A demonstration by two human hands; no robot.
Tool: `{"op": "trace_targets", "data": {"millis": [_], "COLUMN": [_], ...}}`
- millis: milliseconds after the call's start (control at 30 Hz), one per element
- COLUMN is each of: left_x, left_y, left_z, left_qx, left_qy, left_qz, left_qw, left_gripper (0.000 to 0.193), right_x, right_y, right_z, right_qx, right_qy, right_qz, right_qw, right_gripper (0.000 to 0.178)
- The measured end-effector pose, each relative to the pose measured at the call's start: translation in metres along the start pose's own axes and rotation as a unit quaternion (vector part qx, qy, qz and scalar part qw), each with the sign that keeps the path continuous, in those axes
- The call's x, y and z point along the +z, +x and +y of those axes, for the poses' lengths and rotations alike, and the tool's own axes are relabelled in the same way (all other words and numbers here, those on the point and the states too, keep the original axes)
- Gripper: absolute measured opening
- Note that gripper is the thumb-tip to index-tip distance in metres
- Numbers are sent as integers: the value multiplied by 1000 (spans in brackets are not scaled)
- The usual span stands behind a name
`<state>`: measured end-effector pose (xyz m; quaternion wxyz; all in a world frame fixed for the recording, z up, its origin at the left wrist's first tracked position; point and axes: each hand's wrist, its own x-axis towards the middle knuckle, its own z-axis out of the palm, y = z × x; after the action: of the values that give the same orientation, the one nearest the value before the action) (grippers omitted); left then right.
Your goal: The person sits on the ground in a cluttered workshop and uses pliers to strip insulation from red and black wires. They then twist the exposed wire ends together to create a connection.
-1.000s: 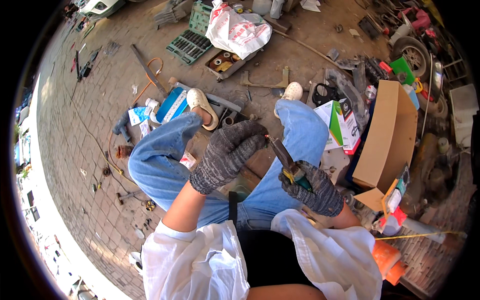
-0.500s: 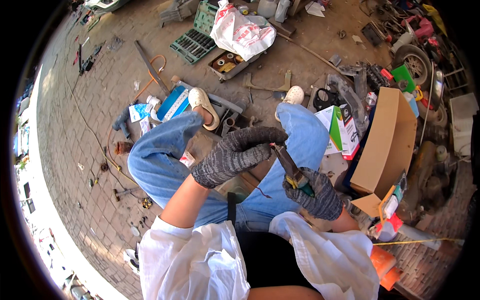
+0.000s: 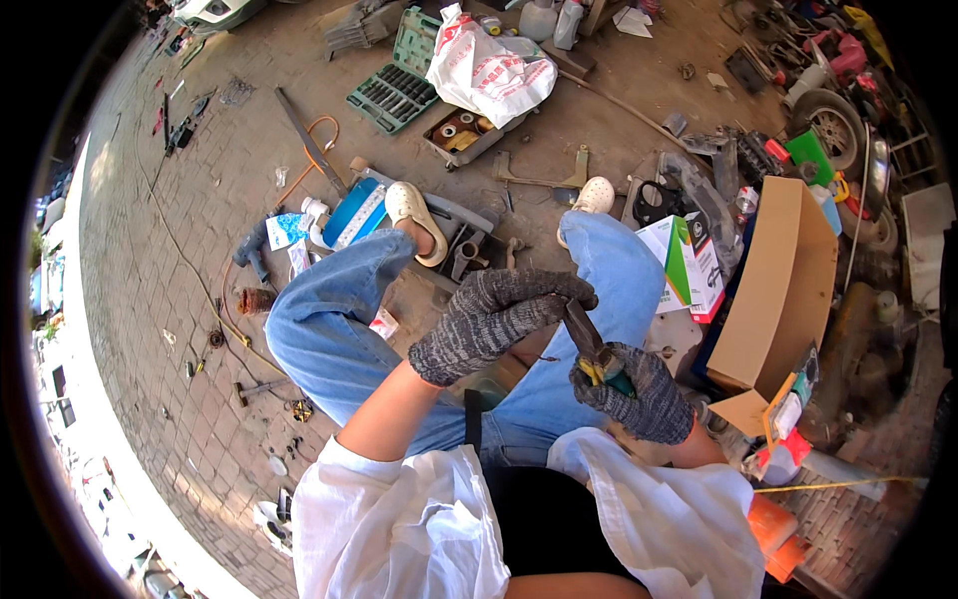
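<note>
Both hands wear dark grey knitted gloves, above my spread knees. My right hand (image 3: 639, 391) is closed round the green and yellow handles of a pair of pliers (image 3: 587, 334), whose dark jaws point up and left. My left hand (image 3: 504, 317) pinches at the jaw tips, its fingers curled over them. From under it trails the loose end of a thin dark wire (image 3: 548, 357); the fingers hide where it meets the jaws. Below, between my legs, some parts on the ground are mostly covered.
Ahead lie a green socket case (image 3: 393, 98), a white plastic bag (image 3: 491, 70) over an open toolbox, and a metal bracket (image 3: 544, 180). A blue tray (image 3: 355, 212) and a drill (image 3: 253, 248) are on the left. On the right stand small boxes (image 3: 667, 258) and a large cardboard box (image 3: 766, 290).
Both hands have come closer together, the left shifting right until its fingers cover the jaw tips. The wire's loose end has risen and moved right. The whole view has shifted slightly.
</note>
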<state>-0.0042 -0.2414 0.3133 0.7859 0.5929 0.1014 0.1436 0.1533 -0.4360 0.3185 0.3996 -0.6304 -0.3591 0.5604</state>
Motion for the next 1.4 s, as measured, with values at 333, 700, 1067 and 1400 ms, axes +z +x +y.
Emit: {"op": "trace_targets", "data": {"millis": [333,700,1067,1400], "left_x": [-13,3,0,1], "left_y": [-1,3,-4,-13], "left_z": [22,-6,2,9], "left_qx": [-75,-27,173,195], "left_qy": [8,-11,594,526], "left_qz": [-73,28,87,40], "left_qw": [994,999,781,827], "left_gripper": [37,26,46,58], "right_x": [4,4,9,-4], "right_y": [1,-2,-20,-39], "right_z": [-5,24,24,-3], "right_qx": [-53,-25,103,135], "right_qy": [-57,86,241,152], "right_qz": [-6,10,-44,-109], "right_qw": [997,996,964,973], "right_gripper": [29,37,42,42]}}
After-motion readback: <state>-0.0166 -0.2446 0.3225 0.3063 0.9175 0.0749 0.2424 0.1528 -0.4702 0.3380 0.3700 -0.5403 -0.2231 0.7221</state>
